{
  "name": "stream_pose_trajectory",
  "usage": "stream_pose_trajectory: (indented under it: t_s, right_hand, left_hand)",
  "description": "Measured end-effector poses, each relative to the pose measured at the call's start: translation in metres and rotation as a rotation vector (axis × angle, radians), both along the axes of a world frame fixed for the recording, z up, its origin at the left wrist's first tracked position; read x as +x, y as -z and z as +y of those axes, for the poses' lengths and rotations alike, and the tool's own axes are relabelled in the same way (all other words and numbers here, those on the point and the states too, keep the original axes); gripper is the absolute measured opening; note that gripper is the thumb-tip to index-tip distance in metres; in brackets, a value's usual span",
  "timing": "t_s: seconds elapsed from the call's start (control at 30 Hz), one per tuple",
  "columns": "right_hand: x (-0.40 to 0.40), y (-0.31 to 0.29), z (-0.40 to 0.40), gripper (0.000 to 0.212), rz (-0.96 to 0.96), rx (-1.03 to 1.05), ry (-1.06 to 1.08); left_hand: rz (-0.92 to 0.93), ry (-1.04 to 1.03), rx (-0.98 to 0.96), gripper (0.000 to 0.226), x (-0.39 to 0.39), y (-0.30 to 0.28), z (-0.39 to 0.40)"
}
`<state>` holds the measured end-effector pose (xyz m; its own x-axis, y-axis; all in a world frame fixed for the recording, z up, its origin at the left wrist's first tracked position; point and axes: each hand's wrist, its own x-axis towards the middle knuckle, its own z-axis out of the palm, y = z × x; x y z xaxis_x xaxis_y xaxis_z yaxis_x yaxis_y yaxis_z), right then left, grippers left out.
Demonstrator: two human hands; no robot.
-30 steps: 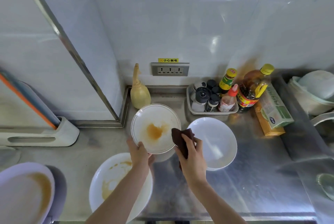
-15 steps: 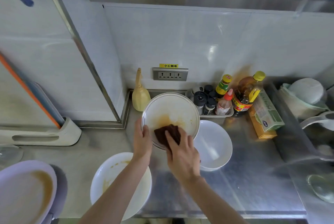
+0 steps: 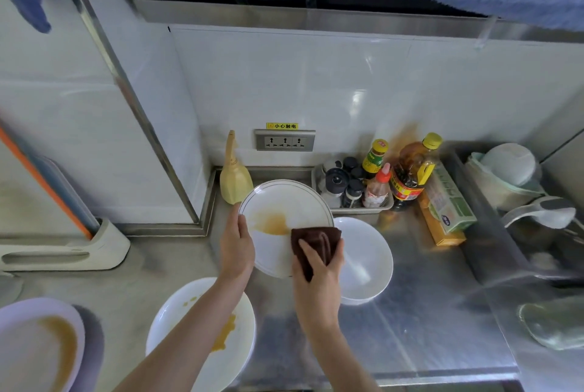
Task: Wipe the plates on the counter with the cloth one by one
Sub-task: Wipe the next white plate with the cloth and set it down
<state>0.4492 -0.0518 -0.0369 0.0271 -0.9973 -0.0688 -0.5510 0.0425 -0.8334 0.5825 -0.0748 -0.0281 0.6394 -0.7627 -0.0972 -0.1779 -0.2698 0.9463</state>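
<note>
I've got the gold-rimmed plate lifted off the steel counter and tilted toward me, my left hand gripping its left rim with the thumb on the face, while my right hand clutches the folded brown cloth and presses it to the plate's lower right edge. The orange sauce smear sits just left of the cloth, so to my eye the right move is a firm sweep leftward through it, then a curve round inside the rim line, folding to a fresh face if the cloth loads up. The left grip needs to brace against that push, or the plate could twist out. Counting as I go: four plates in sight. One in hand, a clean-looking white plate just right of it on the counter, a sauce-stained plate under my forearm, and another stained plate at far left. One cloth. By that count, I judge two dirty plates are waiting after this one.
</note>
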Motion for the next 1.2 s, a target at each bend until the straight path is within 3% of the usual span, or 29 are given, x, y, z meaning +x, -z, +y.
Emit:
stream_pose_trajectory:
  t_s: [0.1, 0.2, 0.3, 0.37, 0.4, 0.47, 0.5, 0.6, 0.7, 0.83, 0.93, 1.07, 1.13, 1.2]
  right_hand:
    - [-0.007, -0.003, 0.005, 0.028, 0.061, 0.016, -0.056]
    - [-0.021, -0.013, -0.014, 0.025, -0.004, 0.015, -0.06]
    - [-0.032, -0.021, -0.039, 0.054, -0.029, 0.001, -0.041]
    - [-0.036, -0.023, -0.05, 0.082, -0.28, 0.169, 0.025]
    - [-0.037, -0.024, -0.053, 0.085, -0.478, 0.298, 0.091]
    - [-0.04, -0.028, -0.057, 0.061, -0.821, 0.566, 0.189]
    - [-0.04, -0.027, -0.056, 0.043, -0.889, 0.639, 0.211]
    - [-0.04, -0.016, -0.048, 0.021, -0.879, 0.643, 0.337]
    - [-0.036, -0.006, -0.042, 0.02, -0.915, 0.559, 0.498]
    - [-0.03, 0.001, -0.04, 0.023, -0.964, 0.506, 0.548]
    - [-0.029, 0.0, -0.042, 0.034, -0.792, 0.441, 0.464]
    - [-0.022, 0.003, -0.042, 0.074, -0.106, 0.131, 0.34]
    - [-0.014, 0.004, -0.032, 0.073, 0.062, -0.012, 0.276]
    - [-0.008, 0.01, -0.017, 0.059, 0.099, -0.039, 0.202]
  left_hand:
    - [-0.063, 0.026, 0.011, 0.042, 0.004, -0.004, 0.0]
    - [-0.072, 0.117, 0.033, 0.041, 0.015, -0.008, -0.004]
    - [-0.081, 0.233, 0.026, 0.039, 0.023, -0.017, -0.012]
    - [-0.087, 0.258, 0.023, 0.039, 0.023, -0.023, -0.015]
    - [-0.081, 0.263, 0.024, 0.039, 0.022, -0.026, -0.016]
    - [-0.095, 0.283, 0.018, 0.038, 0.018, -0.029, -0.016]
    - [-0.1, 0.296, 0.011, 0.037, 0.016, -0.031, -0.015]
    - [-0.058, 0.265, 0.004, 0.034, 0.009, -0.034, -0.015]
    - [0.171, 0.124, 0.008, 0.031, -0.011, -0.028, -0.003]
    - [0.729, 0.081, -0.023, 0.032, -0.057, 0.001, 0.025]
    - [0.846, -0.013, -0.064, 0.038, -0.073, 0.013, 0.025]
    - [0.86, -0.064, -0.074, 0.036, -0.075, 0.014, 0.02]
    - [0.839, -0.029, -0.099, 0.034, -0.075, 0.013, 0.018]
    - [0.825, -0.004, -0.115, 0.033, -0.074, 0.011, 0.014]
